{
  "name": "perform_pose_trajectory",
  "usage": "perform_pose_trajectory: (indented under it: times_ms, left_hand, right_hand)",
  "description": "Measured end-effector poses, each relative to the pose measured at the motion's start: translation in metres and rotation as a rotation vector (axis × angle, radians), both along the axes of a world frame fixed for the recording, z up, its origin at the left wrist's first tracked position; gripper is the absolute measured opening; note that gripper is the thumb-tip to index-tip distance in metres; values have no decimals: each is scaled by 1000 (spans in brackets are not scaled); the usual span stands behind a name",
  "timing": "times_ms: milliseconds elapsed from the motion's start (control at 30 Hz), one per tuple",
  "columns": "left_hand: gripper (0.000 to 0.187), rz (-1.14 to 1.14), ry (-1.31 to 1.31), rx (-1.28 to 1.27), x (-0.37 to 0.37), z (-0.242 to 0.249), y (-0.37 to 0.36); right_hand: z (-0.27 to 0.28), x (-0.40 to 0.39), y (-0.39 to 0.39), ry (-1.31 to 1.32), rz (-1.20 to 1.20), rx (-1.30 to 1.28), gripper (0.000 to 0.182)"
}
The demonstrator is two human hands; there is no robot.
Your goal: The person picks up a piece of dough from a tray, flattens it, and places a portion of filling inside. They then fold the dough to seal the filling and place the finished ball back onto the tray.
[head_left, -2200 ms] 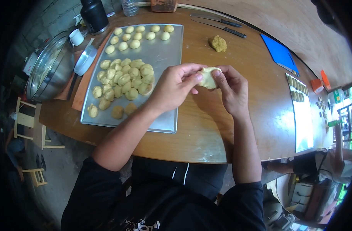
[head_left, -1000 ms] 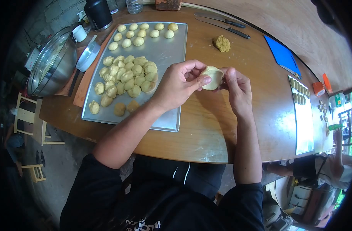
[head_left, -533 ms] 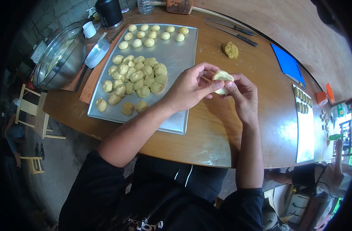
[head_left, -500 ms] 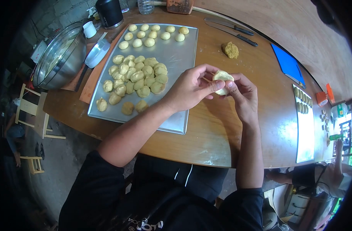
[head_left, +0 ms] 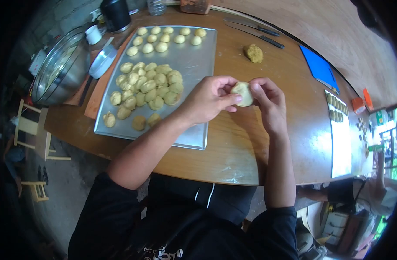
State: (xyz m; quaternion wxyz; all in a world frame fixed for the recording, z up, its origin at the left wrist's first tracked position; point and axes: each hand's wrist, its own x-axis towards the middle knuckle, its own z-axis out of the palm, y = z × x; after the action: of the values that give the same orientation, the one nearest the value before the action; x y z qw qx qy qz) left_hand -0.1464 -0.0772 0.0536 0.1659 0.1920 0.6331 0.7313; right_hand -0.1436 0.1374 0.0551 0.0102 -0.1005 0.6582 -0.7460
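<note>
Between my two hands is a pale, flattened piece of dough (head_left: 243, 94), held over the wooden table. My left hand (head_left: 213, 97) pinches its left side with the thumb across the near face. At its upper right edge, the thumb and fingers of my right hand (head_left: 270, 102) grip it too. To the left lies a metal tray (head_left: 194, 60) with rows of smooth dough balls (head_left: 161, 47) at the far end and a cluster of rougher dough pieces (head_left: 150, 84) nearer me. A brownish-yellow lump of filling or dough (head_left: 253, 53) sits beyond my hands.
Two knives (head_left: 268, 40) lie near the far edge, with a blue board (head_left: 320, 69) to their right. A second tray (head_left: 341, 147) holds shaped pieces. A large steel bowl (head_left: 64, 73) and a small round pan (head_left: 103, 61) stand left. Another person (head_left: 350, 193) is at far right.
The dough has turned from a curled, folded shape to a flatter disc facing me. My right thumb has moved up to its top edge. The whole view has shifted slightly.
</note>
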Motion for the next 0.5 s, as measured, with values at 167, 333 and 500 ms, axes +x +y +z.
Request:
perform_pose_trajectory:
  times_ms: [167,333,500]
  left_hand:
    - [30,-44,-105,23,5,4,0]
    - [25,27,-89,-47,3,5,-2]
    - [24,28,-41,-179,4,7,-1]
  right_hand:
    - [-3,-1,3,49,25,139,19]
    - [4,-16,16,39,-31,202,25]
    - [-12,-109,66,183,-287,906,30]
